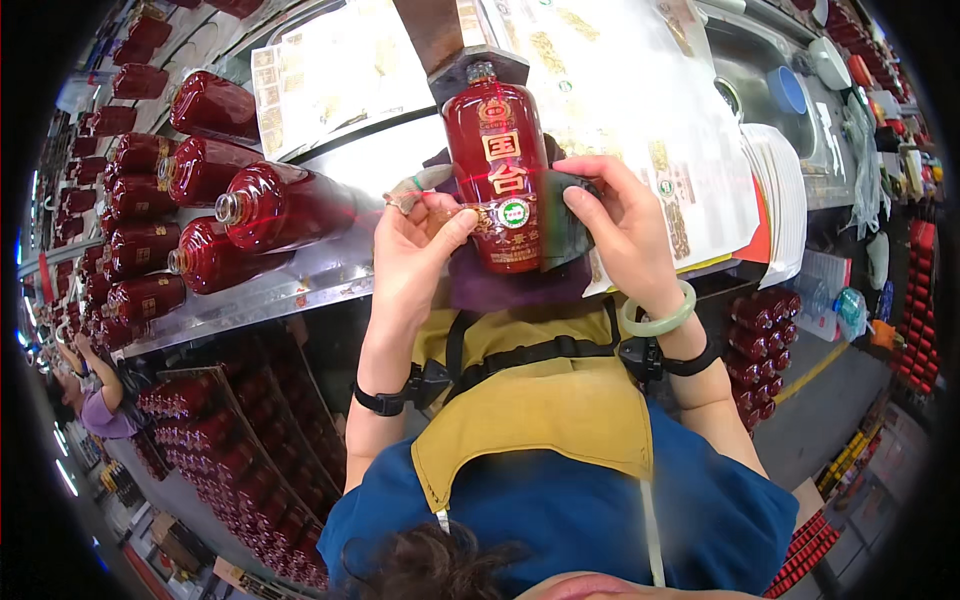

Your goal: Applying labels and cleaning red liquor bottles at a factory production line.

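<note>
Nearest my lens sits dark hair at the lower edge, then a blue shirt with a mustard apron (530, 410) strapped across it. Ordered large to small, I log next the steel workbench (300, 285), running from the left toward the centre, where red bottles lying on their sides (275, 205) are ranked necks outward; they crowd the left approach. Sheets of printed labels (620, 90) spread across the bench top behind the work, with a stack of white sheets (785, 200) to the right. Crates of red bottles (230, 450) stand below the bench, and a further batch (765, 345) at lower right. Another person's arm (95, 370) shows far left, apart from my work. The red glazed bottle (497, 175) stands upright at the centre, label toward me, apparently so that the front can be checked. My left hand (420, 250) pinches its lower left edge, thumb and fingers closed narrowly on the label area. My right hand (620, 220) presses a dark cloth (565, 225) against the right flank, fingers curled round it. A pale green bangle (660, 315) rings the right wrist; black straps ring both wrists.
</note>
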Available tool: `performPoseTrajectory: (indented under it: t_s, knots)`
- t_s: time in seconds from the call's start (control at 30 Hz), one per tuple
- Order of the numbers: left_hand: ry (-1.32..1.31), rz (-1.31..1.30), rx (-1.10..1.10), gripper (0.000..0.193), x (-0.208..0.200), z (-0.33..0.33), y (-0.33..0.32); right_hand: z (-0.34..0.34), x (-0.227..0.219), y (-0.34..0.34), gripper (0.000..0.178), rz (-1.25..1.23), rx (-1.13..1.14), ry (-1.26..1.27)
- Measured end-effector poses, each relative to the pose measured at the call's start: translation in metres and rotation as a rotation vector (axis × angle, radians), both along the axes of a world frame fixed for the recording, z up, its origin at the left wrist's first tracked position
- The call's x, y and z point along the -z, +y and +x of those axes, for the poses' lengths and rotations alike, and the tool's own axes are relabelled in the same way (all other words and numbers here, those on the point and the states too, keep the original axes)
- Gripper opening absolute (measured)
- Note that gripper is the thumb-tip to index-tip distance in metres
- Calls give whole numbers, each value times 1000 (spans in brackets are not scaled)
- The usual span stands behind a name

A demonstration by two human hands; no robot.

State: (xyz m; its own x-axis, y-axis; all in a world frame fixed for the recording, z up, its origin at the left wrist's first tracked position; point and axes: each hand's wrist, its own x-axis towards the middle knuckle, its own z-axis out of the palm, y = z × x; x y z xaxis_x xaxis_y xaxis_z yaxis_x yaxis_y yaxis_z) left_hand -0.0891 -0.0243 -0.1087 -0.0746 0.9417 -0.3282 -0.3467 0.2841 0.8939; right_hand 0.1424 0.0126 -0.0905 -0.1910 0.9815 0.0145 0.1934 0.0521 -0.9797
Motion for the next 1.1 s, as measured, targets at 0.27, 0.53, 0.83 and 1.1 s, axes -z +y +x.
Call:
performPoseTrajectory:
  t_s: [0.27,0.53,0.83,1.1]
  knots:
    - [271,65,-74,40,22,-1,-7,19,9,7,21,38,104,-126]
    - [199,272,-40,58,22,15,-17,4,3,-2,50,-229,-107,-20]
    - [175,268,-31,73,18,23,-17,7,22,-3,55,-129,-148,-105]
    - [80,243,-40,70,22,24,-17,0,-10,2,30,337,56,-28]
